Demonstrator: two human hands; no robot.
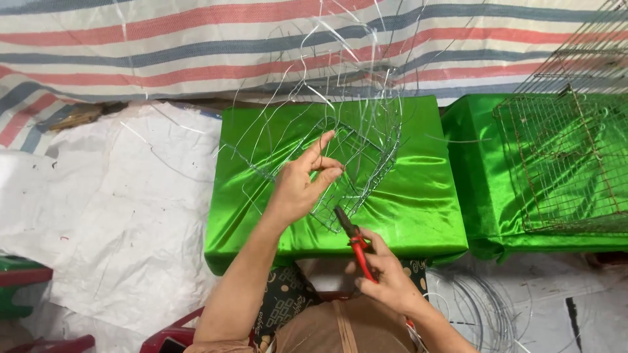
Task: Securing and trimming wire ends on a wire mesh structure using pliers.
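My left hand (303, 180) pinches the edge of a half-made wire frame (356, 157), a mesh-like piece with many loose silver wire ends fanning upward. It rests over a block covered in shiny green cloth (405, 209). Just below it, my right hand (387, 278) grips red-handled pliers (355, 242). The pliers' dark jaws point up and touch the lower corner of the wire frame, close under my left hand.
A second green-covered block (477, 189) at the right carries a rusty wire mesh cage (566, 163). Coils of silver wire (481, 310) lie on the floor at lower right. White sheeting (118, 216) covers the left floor; a striped tarp (196, 46) hangs behind.
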